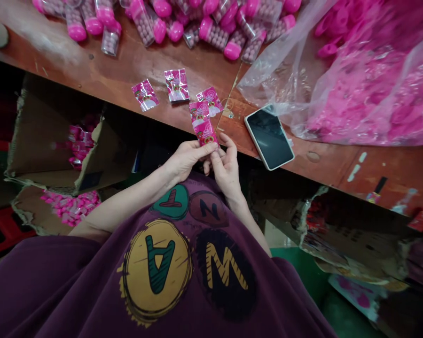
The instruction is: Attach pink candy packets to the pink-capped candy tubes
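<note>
Both hands meet at the table's front edge around a strip of small pink printed sachets [205, 131]. My left hand [187, 158] pinches its lower end between thumb and fingers. From the other side, my right hand [227, 165] has its thumb on the same end, with its index finger raised and curled. The strip's far end rests on the table by another pink sachet [214, 99]. Beyond my hands lie a small stack of sachets [176, 85] and a single sachet [145, 95]. What lies under my fingers is hidden.
Clear bottles of pink beads with pink caps [211, 33] crowd the wooden table's [102, 80] far side. A phone [270, 137] lies right of my hands, near a plastic bag of pink pieces [370, 103]. Below the edge stand cardboard boxes [45, 141] with pink items.
</note>
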